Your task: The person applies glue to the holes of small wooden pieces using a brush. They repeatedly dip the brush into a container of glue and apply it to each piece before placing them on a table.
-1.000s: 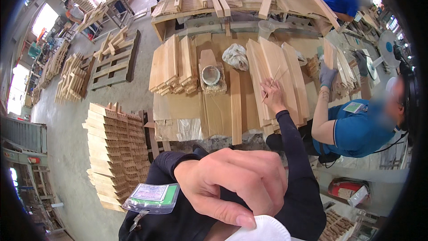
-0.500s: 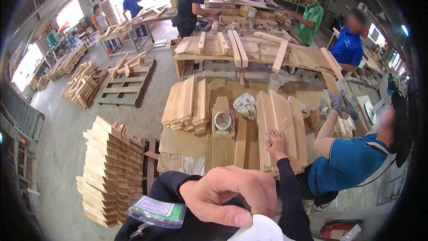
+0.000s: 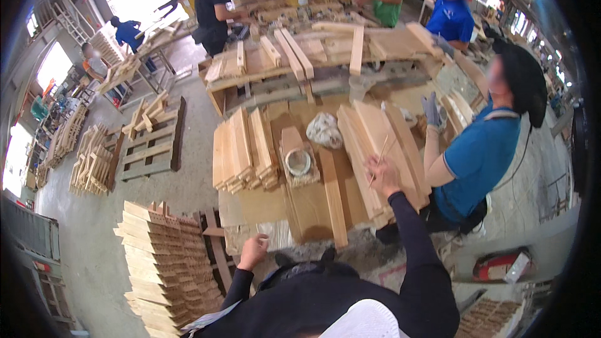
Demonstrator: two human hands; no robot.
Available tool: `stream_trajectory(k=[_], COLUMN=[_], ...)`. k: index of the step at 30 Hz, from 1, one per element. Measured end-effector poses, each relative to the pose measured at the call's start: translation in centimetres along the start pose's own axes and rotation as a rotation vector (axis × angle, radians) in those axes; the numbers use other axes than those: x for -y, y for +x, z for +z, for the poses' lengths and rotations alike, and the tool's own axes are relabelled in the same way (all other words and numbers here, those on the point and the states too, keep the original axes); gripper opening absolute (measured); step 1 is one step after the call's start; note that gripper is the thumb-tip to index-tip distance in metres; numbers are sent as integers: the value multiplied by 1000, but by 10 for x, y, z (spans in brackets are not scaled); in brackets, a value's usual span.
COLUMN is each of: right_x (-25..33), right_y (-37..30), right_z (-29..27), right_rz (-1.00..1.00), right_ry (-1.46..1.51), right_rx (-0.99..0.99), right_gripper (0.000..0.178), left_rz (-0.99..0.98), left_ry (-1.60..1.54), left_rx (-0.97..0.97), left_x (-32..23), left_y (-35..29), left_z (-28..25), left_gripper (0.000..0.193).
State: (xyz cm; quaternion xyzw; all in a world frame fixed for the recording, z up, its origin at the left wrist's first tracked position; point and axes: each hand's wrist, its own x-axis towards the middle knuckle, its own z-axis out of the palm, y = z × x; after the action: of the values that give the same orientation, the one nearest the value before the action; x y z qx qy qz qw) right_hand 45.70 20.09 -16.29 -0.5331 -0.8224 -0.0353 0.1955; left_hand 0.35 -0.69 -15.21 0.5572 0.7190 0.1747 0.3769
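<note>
My right hand [image 3: 383, 175] is closed around thin wooden sticks [image 3: 384, 146] and rests on a stack of pale planks [image 3: 368, 126] at the right of the bench. By the bench's near left edge, my left hand [image 3: 253, 251] hangs with its fingers curled, nothing visible in them. Between the stacks stands a round pot [image 3: 298, 163] on a wooden block, with a crumpled white cloth [image 3: 325, 131] beyond it. A single narrow board [image 3: 333, 200] lies lengthwise right of the pot. More planks [image 3: 235, 150] are piled at the bench's left.
A co-worker in a blue shirt [image 3: 482, 150], with gloved hands, stands close on the right. A tall stack of cut wood pieces [image 3: 156, 269] rises at my left. Across a second bench [image 3: 256, 74] with loose boards, other people work. A pallet [image 3: 153, 153] lies on the floor.
My left hand has dropped from in front of the camera to the bench's near left edge. My right hand stays on the planks with the sticks. The co-worker's hands have moved apart.
</note>
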Motion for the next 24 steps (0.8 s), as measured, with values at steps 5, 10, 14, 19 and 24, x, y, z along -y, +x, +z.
stream_trajectory(k=[5,10,14,19,24], right_x=[-1,9,7,12,13], right_y=[-1,2,3,3,6], right_z=[-3,-8,-11,-12,-13], right_rz=[-11,8,3,7,40], right_ry=[-19,17,-7,-7,-26], right_rx=[23,49,42,38,91], right_gripper=[37,39,40,37,41], left_rz=[-118,-414,-621,-661,-576], left_ry=[89,-88,86,113,35], left_rx=[-119,-86,154,110,2], left_x=[120,193,233,250,235], left_y=[-14,-39,-55,-55,-20], left_z=[40,89,105,114,107], left_gripper=[23,27,32,31,30])
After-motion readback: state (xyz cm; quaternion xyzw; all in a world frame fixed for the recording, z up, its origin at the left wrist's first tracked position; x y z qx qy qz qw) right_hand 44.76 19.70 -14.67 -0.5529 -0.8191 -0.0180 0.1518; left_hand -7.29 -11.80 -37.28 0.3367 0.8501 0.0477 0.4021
